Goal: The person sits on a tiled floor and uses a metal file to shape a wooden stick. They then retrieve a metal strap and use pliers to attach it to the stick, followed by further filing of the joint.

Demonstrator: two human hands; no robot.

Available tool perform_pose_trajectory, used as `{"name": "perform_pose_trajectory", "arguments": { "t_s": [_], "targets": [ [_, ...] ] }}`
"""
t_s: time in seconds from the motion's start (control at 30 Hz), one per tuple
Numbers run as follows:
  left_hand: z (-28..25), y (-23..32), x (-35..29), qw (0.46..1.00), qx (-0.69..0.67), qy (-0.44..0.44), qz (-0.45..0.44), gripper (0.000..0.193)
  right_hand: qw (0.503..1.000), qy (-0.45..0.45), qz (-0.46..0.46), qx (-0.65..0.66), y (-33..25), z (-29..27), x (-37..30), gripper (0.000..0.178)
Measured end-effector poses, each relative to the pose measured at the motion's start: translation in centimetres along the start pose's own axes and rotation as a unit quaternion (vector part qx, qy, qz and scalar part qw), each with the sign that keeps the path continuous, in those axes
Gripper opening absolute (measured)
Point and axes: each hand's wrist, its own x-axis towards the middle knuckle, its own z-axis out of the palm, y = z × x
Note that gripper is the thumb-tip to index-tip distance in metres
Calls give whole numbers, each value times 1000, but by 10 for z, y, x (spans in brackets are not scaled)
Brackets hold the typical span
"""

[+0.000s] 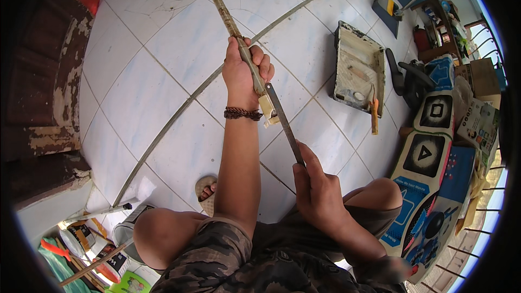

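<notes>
My left hand (240,78) is wrapped round a long thin pole (218,6) that slants away toward the top of the head view. Just below that fist, at the pole's near end, sits a cream-coloured piece (267,109) with a ragged lower edge. My right hand (319,191) pinches the lower end of a narrow dark hacksaw blade (284,121) between thumb and fingers. The blade's far end, with a small hole in it, lies along the right side of the cream piece, close to my left hand. Whether its edge bites into the piece, I cannot tell.
A paint-stained roller tray (358,68) lies on the tiles to the right, an orange-handled tool (374,109) at its edge. One long grey strip (187,103) crosses the floor. Boxes (426,157) line the right; paint cans (130,225) stand lower left, near a peeling brown door (40,76).
</notes>
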Motion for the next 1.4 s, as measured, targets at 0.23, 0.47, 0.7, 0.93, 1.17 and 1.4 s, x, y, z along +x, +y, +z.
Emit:
{"name": "perform_pose_trajectory", "arguments": {
  "t_s": [0.23,0.47,0.7,0.93,1.17,1.4],
  "targets": [
    [-4,-2,3,1000,-1,5,-8,36,999,16,-37,37,6,5,3,59],
    [-6,-2,3,1000,18,21,-12,35,997,26,-71,32,5,3,3,64],
    [-8,-2,4,999,20,24,-14,34,997,26,-54,47,2,3,4,64],
    [-8,-1,2,999,29,34,-15,35,998,32,-36,-33,-7,0,6,56],
    [-7,0,3,1000,5,22,-16,36,999,36,-30,-27,-9,-4,7,59],
    [-8,3,0,1000,9,20,-10,36,999,14,-43,-7,-13,-9,5,61]
  ]
}}
